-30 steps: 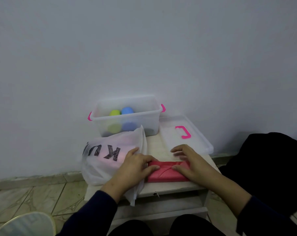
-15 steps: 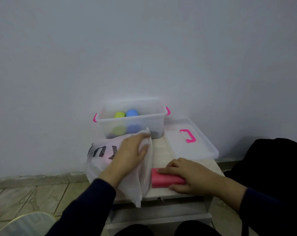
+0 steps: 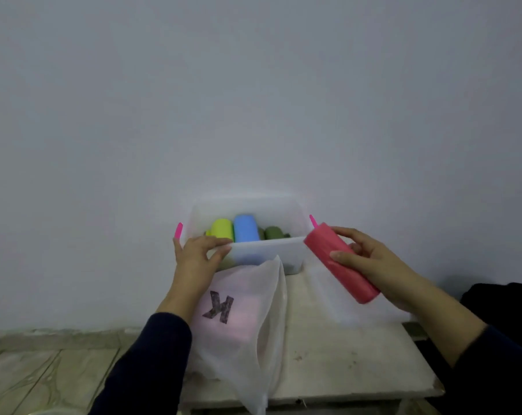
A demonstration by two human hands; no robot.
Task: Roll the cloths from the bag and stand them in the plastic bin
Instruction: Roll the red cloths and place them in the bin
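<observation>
A clear plastic bin [image 3: 271, 252] with pink handles stands at the back of a small table, against the wall. Inside it stand a yellow-green roll [image 3: 222, 228], a blue roll [image 3: 246, 228] and a dark green roll [image 3: 273, 233]. My left hand [image 3: 198, 254] grips the bin's front rim near its left corner. My right hand [image 3: 363, 259] holds a rolled red cloth [image 3: 339, 261] tilted in the air, its upper end by the bin's right front corner. A white translucent bag [image 3: 241, 319] marked with a dark K lies in front of the bin, something pink showing through it.
The bin's clear lid [image 3: 328, 298] lies on the table [image 3: 358, 363] to the right of the bin, under the red roll. A dark cloth-like mass [image 3: 505, 304] sits at the right edge. Tiled floor [image 3: 44, 375] is at lower left. The wall [image 3: 253, 100] is close behind.
My right hand lifted the red roll off the table and carried it up to the bin's right corner. My left hand left the bag and took hold of the bin's front rim.
</observation>
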